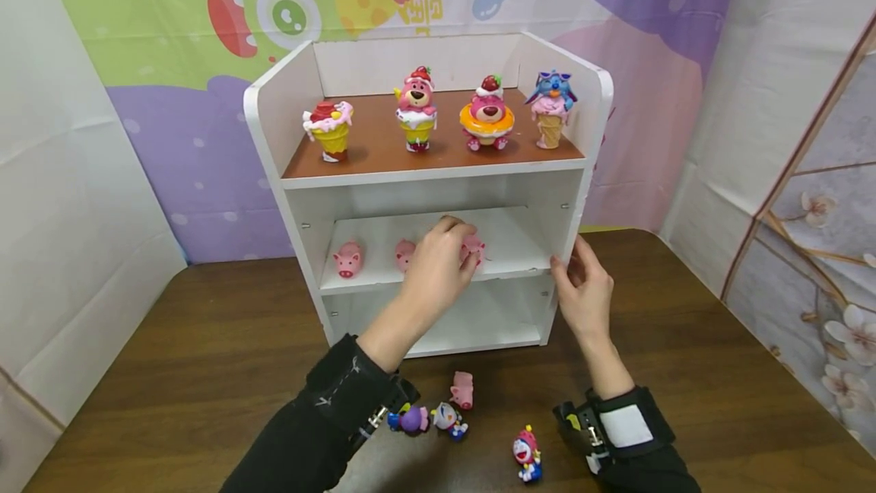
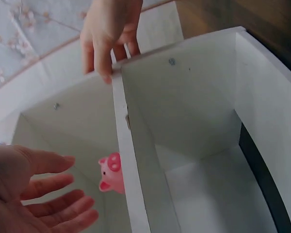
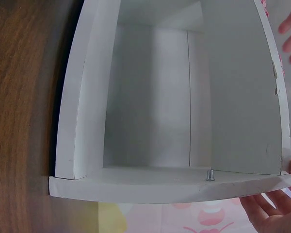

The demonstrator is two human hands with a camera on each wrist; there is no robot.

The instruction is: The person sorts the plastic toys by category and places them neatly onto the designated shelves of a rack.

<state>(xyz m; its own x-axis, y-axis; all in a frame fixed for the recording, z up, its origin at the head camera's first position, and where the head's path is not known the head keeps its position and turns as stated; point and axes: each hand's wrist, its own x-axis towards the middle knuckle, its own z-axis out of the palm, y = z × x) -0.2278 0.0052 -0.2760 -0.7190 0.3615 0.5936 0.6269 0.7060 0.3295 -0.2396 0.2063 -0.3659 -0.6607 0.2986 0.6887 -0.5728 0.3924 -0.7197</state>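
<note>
Pink pig (image 2: 114, 174) partly behind left hand (image 1: 438, 263) in head view, clear of its loosely parted fingers (image 2: 60, 200) in left-wrist view.

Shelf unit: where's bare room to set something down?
Free: bottom compartment, under the middle shelf; middle shelf's right end, between the rightmost pig and right side panel. Crowded: top shelf, four figurines; around the left grip.

Bright, even light fills the head view, leaving soft shadows beside the upper figurines (image 1: 416, 109) and greyer shade in the lower compartments of the shelf unit (image 1: 438, 172); a faint sheen lies on the table (image 1: 185, 356). Both wrist views are dimmer and softer, wide-angle distortion bowing the shelf unit's edges
</note>
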